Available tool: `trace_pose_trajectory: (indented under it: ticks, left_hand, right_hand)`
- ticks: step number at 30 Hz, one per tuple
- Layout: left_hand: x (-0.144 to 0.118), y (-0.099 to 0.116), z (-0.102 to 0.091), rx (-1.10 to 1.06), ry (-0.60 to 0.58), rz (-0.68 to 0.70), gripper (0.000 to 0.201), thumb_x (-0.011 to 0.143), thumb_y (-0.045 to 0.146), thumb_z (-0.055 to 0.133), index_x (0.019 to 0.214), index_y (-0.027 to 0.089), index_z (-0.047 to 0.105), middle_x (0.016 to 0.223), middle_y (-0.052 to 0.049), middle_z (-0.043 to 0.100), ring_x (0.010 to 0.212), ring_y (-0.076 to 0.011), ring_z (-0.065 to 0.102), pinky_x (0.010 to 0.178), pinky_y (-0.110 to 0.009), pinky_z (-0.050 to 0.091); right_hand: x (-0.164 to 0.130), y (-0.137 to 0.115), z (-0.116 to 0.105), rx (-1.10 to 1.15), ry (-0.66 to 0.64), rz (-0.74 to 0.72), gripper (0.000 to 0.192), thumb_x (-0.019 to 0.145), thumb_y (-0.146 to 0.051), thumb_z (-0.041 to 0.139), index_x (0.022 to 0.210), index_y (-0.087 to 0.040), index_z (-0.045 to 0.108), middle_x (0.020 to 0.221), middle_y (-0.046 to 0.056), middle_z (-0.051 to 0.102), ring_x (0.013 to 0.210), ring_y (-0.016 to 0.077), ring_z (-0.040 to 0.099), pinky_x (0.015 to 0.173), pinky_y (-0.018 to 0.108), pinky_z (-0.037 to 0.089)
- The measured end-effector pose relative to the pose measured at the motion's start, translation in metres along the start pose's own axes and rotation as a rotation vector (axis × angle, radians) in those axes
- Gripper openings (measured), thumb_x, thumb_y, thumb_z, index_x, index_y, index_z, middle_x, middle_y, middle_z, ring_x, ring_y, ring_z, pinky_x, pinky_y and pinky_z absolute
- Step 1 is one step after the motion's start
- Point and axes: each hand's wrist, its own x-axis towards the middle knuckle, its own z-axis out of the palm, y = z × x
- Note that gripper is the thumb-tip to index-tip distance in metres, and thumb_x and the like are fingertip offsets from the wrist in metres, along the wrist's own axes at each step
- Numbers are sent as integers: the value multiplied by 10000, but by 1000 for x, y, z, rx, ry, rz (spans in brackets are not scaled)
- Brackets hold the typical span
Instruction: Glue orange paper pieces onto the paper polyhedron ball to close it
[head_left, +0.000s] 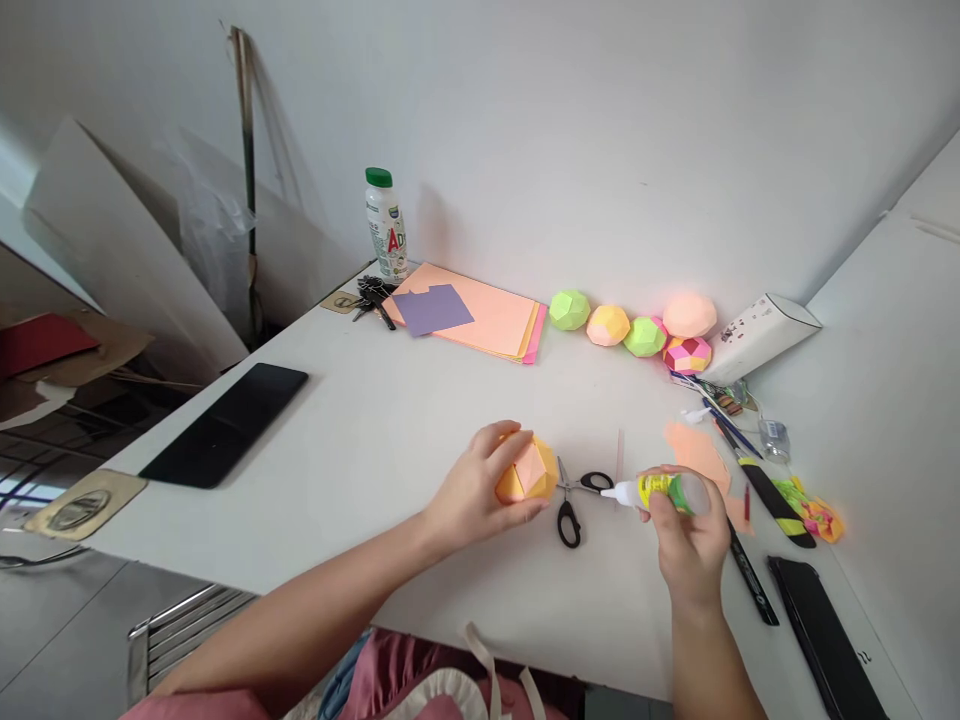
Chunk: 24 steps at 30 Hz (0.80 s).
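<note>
My left hand [487, 485] is wrapped round a faceted paper ball [534, 470] in yellow and peach, held above the white table. In my right hand [686, 525] is a glue bottle [667, 492] with a yellow and green label, its white nozzle pointing left toward the ball, a short distance away. Between the two hands lie scissors [570, 500] with black handles, their blades partly hidden by the ball. A thin clear strip [619, 460] lies close to the glue nozzle.
Along the wall sit several paper balls, one of them green [569, 310], beside stacked coloured sheets [480, 320] and a bottle [387, 230]. A black tablet [229, 425] lies at left. On the right are a cutter [772, 500], a marker [752, 580] and a black case [825, 640].
</note>
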Motion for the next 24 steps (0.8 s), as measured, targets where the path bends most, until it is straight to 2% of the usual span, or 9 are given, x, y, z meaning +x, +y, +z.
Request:
trace_pose_trajectory:
  ticks: [5,12,16,24]
  left_hand:
    - [1,-3,-1,97,71,-43,625,809,451,646,1349,235,416,1335,-165,436,1231,-341,463,950,-514,483]
    - [-1,-1,5,128,-11,-38,634,784,433,670,1326,203,433,1330,-175,438,1208,-345,474,923,-508,509]
    - [-1,-1,6,149,-30,-18,637,787,425,667,1324,187,421,1329,-184,436,1206,-345,469,927,-509,502]
    - [-2,-1,6,143,-42,1,639,786,436,666,1334,228,412,1311,-163,451,1193,-339,476,906,-495,510]
  right_hand:
    - [4,5,2,-80,19,54,248,793,-358,702,951,-205,587,806,27,636,579,132,552,532,288,488]
    - [5,6,2,-122,18,38,251,780,-355,713,940,-197,601,777,26,660,539,125,549,513,282,496]
    - [5,8,1,-136,13,26,258,775,-352,715,949,-193,610,777,35,670,564,139,573,511,283,509]
    - [2,11,1,-161,14,22,277,770,-353,718,971,-192,616,815,54,681,658,174,616,522,286,516]
